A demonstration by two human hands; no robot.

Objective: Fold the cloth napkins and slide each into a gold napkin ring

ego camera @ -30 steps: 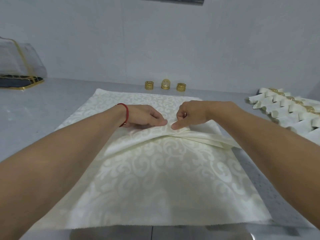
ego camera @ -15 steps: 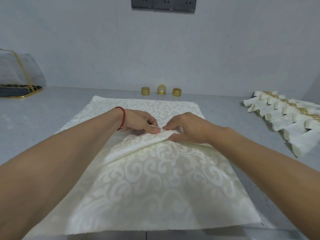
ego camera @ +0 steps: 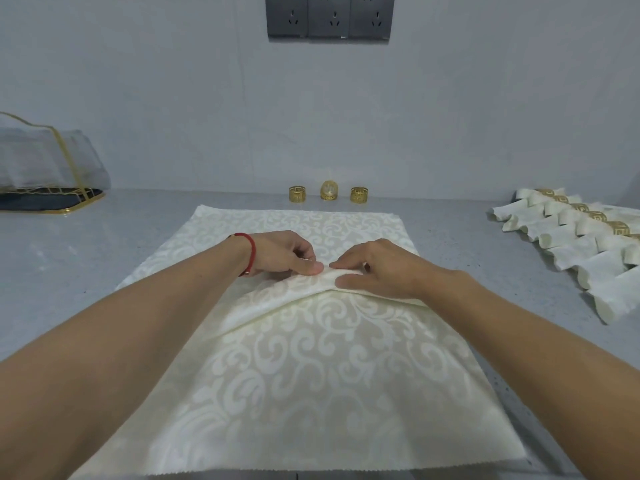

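Note:
A cream cloth napkin with a swirl pattern lies spread on the grey table. A raised pleat runs across its middle. My left hand, with a red cord at the wrist, pinches the pleat at its centre between thumb and curled fingers. My right hand pinches the same fold just to the right, thumb in front and fingers over the top. Three gold napkin rings stand in a row at the back by the wall, beyond both hands.
Several folded napkins in gold rings lie in a row at the far right. A gold wire basket with pale cloth stands at the far left. A dark socket panel is on the wall. The napkin's near edge reaches the table's front edge.
The pleat has been gathered higher and both hands have closed in on its centre. The view has tilted up, showing more of the wall sockets.

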